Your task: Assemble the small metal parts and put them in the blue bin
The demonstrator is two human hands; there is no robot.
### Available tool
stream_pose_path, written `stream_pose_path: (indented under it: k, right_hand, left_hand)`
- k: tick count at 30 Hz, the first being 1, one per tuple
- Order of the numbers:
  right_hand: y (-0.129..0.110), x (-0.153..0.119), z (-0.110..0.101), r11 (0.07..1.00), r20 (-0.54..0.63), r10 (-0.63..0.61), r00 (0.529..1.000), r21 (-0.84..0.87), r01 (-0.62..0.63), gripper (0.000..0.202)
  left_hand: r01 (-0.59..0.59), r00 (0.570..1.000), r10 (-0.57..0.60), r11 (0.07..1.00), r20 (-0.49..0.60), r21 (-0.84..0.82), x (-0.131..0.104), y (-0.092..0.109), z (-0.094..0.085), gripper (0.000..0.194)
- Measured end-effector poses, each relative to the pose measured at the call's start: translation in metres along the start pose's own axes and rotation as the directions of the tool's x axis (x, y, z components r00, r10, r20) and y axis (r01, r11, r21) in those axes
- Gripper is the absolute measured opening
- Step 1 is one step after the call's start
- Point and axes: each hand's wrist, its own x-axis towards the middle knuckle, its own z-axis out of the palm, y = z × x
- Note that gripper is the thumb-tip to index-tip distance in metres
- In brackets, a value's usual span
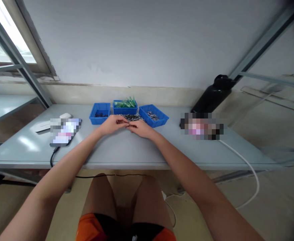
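Left hand (pixel 115 124) and right hand (pixel 140 128): fingers curled, tips meeting; whether they pinch anything, I cannot tell.
Metal pieces (pixel 131 117): one slender-pieced heap, just beyond both hands on the tabletop (pixel 127 149).
Blue trays (pixel 99 121): three, plastic, beyond the hands; dark bits (pixel 101 114) left, green strips (pixel 125 103) middle, silvery pieces (pixel 152 115) right.

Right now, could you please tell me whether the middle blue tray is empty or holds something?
Not empty: the middle blue tray holds green pieces, some rising above its rim.
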Motion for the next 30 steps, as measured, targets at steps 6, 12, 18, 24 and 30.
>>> stream_pose_path:
  k: [6, 12, 18, 24, 30]
  right_hand:
    - [-0.004, -0.003, -0.011, 1.000, -0.068, 0.009, 0.998, -0.017, -0.011, 0.027]
    - [-0.007, -0.003, -0.014, 0.999, -0.155, 0.039, 0.987, 0.010, -0.037, 0.028]
    - [-0.007, -0.003, -0.013, 0.999, -0.137, 0.044, 0.990, -0.008, -0.046, 0.026]
    - [-0.003, -0.001, -0.009, 1.000, -0.113, 0.014, 0.993, -0.018, -0.016, 0.023]
    - [-0.002, 0.001, -0.003, 0.998, -0.059, -0.006, 0.998, -0.064, 0.002, 0.023]
  left_hand:
    - [0.008, 0.999, -0.006, 0.999, -0.042, 0.042, -0.001, -0.005, -0.003, 0.022]
    - [0.017, 0.999, -0.013, 0.996, -0.038, 0.093, 0.000, -0.010, -0.002, 0.021]
    - [0.017, 1.000, -0.015, 0.993, -0.017, 0.115, 0.001, -0.012, -0.002, 0.019]
    - [0.012, 0.999, -0.008, 0.996, -0.041, 0.086, 0.001, -0.005, -0.001, 0.020]
    - [-0.036, 0.999, 0.038, 0.996, -0.022, 0.085, -0.001, 0.004, 0.000, 0.022]
